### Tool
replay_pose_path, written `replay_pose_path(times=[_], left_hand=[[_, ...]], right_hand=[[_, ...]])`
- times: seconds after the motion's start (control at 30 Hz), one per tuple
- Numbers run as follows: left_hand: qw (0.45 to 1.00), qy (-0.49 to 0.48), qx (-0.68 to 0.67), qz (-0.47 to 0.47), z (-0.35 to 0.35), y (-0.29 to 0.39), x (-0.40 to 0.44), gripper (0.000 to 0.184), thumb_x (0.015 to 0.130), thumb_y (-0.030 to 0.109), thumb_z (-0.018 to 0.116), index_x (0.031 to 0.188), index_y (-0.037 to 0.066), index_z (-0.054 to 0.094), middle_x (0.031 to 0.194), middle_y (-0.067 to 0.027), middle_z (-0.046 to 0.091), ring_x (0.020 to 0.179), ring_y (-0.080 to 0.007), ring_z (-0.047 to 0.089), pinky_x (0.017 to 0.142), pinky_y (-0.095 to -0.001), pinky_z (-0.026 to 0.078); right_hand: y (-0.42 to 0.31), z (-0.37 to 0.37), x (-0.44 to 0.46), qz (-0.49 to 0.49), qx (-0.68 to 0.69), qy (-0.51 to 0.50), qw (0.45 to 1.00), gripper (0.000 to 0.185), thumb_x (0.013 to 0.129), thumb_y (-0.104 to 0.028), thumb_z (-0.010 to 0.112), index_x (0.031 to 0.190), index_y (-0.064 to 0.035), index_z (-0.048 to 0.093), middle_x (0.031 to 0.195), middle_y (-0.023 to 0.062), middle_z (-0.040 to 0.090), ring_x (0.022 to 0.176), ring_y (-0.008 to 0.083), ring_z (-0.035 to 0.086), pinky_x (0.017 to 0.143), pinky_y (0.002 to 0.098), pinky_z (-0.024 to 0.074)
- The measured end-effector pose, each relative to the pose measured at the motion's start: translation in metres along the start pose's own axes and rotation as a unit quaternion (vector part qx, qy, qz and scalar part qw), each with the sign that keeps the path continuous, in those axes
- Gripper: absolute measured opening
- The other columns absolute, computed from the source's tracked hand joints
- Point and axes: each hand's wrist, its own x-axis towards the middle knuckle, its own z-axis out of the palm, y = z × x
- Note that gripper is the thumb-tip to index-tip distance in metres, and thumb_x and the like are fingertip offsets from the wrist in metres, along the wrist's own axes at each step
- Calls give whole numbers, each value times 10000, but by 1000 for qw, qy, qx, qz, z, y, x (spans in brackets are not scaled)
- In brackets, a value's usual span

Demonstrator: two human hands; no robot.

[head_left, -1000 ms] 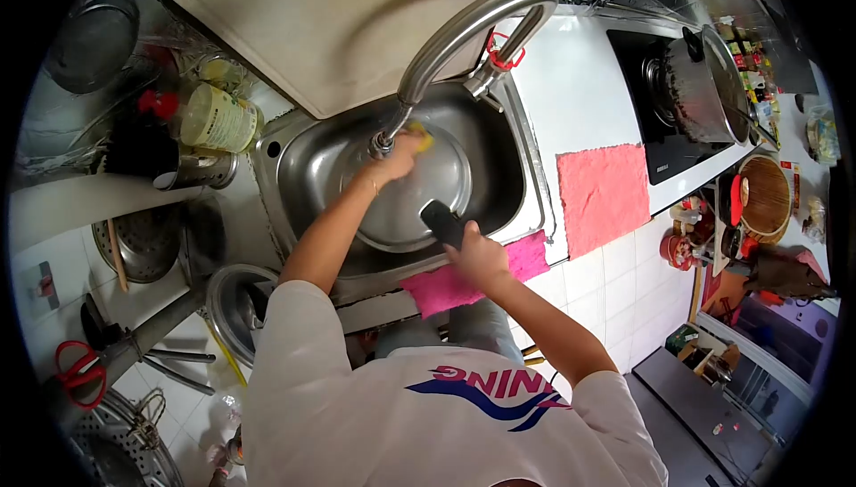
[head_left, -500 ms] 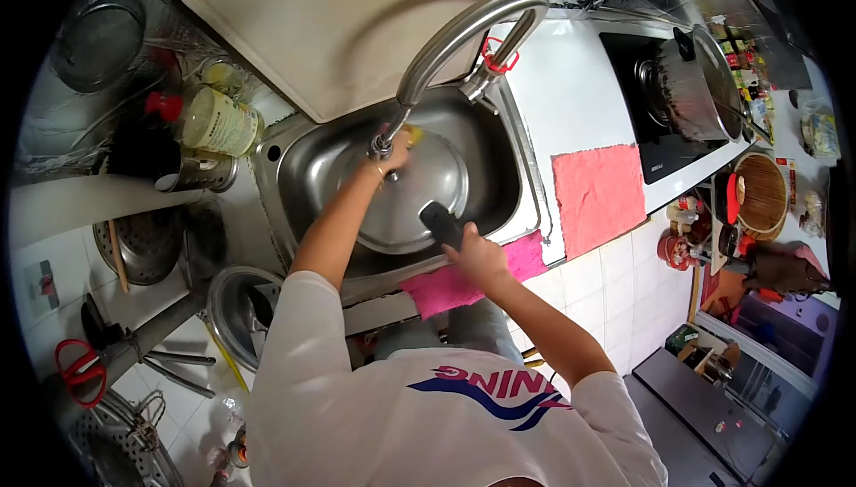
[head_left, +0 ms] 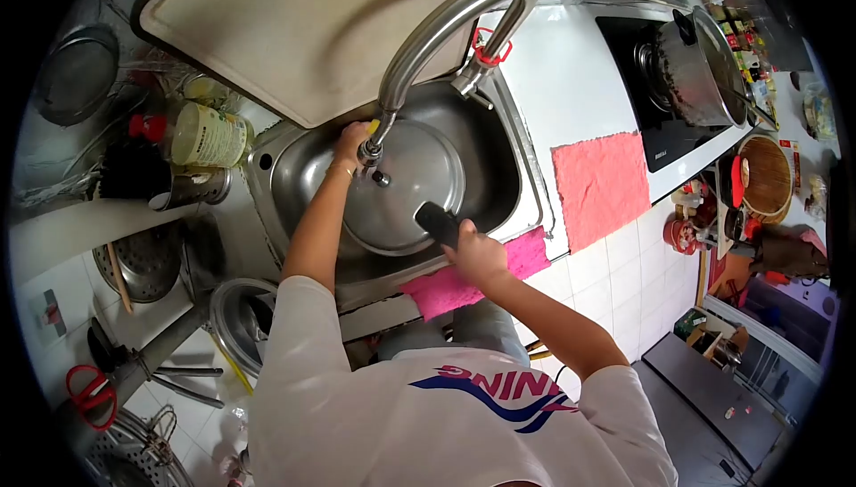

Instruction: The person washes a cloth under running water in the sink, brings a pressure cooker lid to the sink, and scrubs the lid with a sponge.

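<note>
A stainless steel sink (head_left: 495, 152) lies before me, with a round, shiny metal pan (head_left: 428, 161) in it. My right hand (head_left: 481, 258) is closed around a thick black handle (head_left: 437, 223) at the pan's near right side. At the pan's far left edge is my left hand (head_left: 351, 143), fingers curled around something yellow, probably a sponge (head_left: 374, 126), of which only a bit shows. The curved faucet (head_left: 419, 41) partly covers those fingers, its spout head hanging beside them. A small dark round piece (head_left: 382, 178) shows against the pan, below the spout.
A large cutting board (head_left: 303, 32) leans behind the sink. A magenta cloth (head_left: 481, 273) drapes over the front edge; a coral cloth (head_left: 602, 188) lies right of it. Further right, a pot (head_left: 695, 77) stands on the black cooktop. Left are a plastic jar (head_left: 209, 136) and metal bowls (head_left: 241, 322).
My left hand has moved left and slightly up, toward the pan's far left edge. My right hand keeps its grip on the handle. The view has shifted slightly.
</note>
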Motion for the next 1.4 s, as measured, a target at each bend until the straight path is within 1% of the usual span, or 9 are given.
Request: replay_pose_path(times=[0.13,0.5,0.7,0.8,0.9,1.03,1.1,1.27,1.4], left_hand=[[995,67,56,53,22,40,5,231,865,187,454,993,53,591,1115,-138,579,1045,-343,533,880,-449,407],[921,-150,101,345,17,148,-72,210,797,183,516,974,165,627,1112,-31,577,1162,-208,459,914,-506,307],[995,3,56,86,16,85,-15,263,836,102,483,1069,66,600,1102,-146,593,1035,-353,536,896,-397,437],[987,11,-23,158,16,81,-37,355,834,61,454,1170,67,567,1232,-159,536,1189,-330,462,963,-427,400],[960,-124,116,223,5,133,-102,441,816,31,455,1246,98,528,1380,-106,424,1319,-246,339,1007,-519,334],[963,-55,111,240,28,110,-88,451,780,9,473,1227,40,529,1342,-130,468,1267,-267,413,997,-420,379],[995,-11,85,53,30,97,-56,469,739,-14,485,1203,23,537,1309,-146,495,1238,-281,448,982,-383,394],[962,-35,139,231,23,124,-124,486,709,-57,458,1171,45,567,1276,-136,524,1224,-277,457,956,-385,409],[968,-15,146,202,21,121,-94,429,731,-19,476,1145,26,578,1257,-129,539,1206,-278,470,936,-382,421]], right_hand=[[0,6,-2,-11,-10,12,1000,506,794,-428,646,938,14,445,641,138,630,590,294,659,485,379,527],[0,4,-2,-2,-38,22,999,510,784,-472,642,911,-26,429,632,152,623,589,305,657,483,386,527],[-1,-2,0,-24,-40,36,998,521,786,-481,632,909,-4,461,629,137,620,592,294,657,500,371,537],[-6,0,0,-27,-46,45,998,523,777,-477,644,906,-3,465,630,132,621,595,287,657,498,368,533],[0,5,-1,-39,-29,50,998,524,775,-481,646,902,-6,467,630,130,622,590,279,656,488,365,527],[1,5,-1,-31,-22,39,999,523,788,-482,631,909,-7,449,653,150,624,603,301,656,499,379,527],[-1,4,-3,-36,-26,50,998,525,781,-487,637,903,-5,468,634,129,624,595,279,657,497,358,528],[-1,4,-1,-35,-37,57,997,527,795,-496,618,909,-3,470,651,137,631,608,280,659,506,364,530],[0,9,1,-30,-30,55,998,540,788,-504,621,918,-4,468,654,139,631,609,281,659,509,370,530]])
